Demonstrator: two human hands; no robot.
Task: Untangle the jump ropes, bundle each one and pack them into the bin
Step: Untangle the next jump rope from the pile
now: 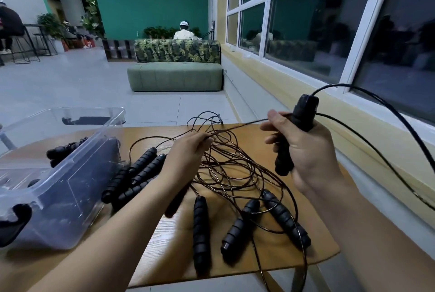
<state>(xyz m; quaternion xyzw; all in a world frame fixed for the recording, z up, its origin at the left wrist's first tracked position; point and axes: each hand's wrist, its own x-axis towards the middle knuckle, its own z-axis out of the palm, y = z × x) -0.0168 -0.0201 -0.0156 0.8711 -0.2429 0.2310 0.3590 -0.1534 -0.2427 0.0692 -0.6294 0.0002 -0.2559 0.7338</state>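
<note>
Black foam is covering the handle [302, 115] that the right hand [306, 150] is gripping upright, fingers curled around it, above the wooden table [317, 233]. The left hand [188, 150] is pinching a thin cord [240, 127] that is running tight toward the right hand. Beneath the 2 hands, the tangled ropes [230, 174] are lying on the table, with loose handles [200, 228] spread around them. A clear plastic bin [77, 174] is sitting at the table's left side, holding more black handles.

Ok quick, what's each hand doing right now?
Left hand: closed, pinching a thin cord.
Right hand: closed, gripping a black rope handle.
</note>
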